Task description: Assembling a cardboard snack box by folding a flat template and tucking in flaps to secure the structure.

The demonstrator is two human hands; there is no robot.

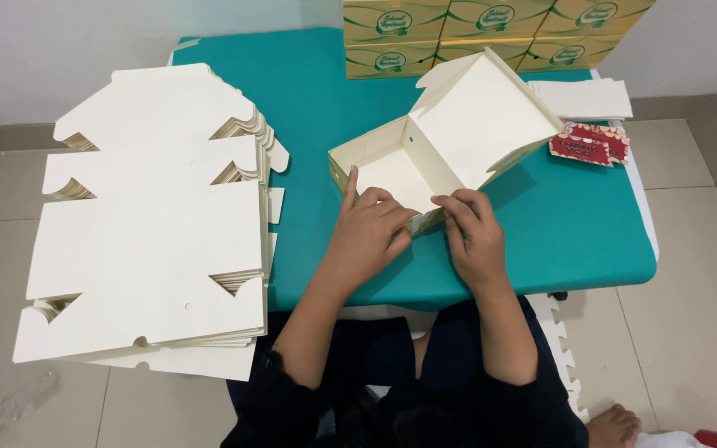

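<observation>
Bright, even light — sharp, soft shadows

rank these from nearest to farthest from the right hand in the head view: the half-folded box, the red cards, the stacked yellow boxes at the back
1. Half-folded box: touched by the right hand at its front wall.
2. Red cards: on the teal table, up and to the right.
3. Stacked yellow boxes: along the table's far edge.

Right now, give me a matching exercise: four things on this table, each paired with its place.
Things:
1. flat card stack
2. half-folded box
3. finished boxes
4. red cards

Places:
A. far edge of the table
B. under both hands, mid-table
C. right side, beside the open lid
D. left side, overhanging the table edge

Pairs: 1-D, 2-B, 3-A, 4-C
</observation>
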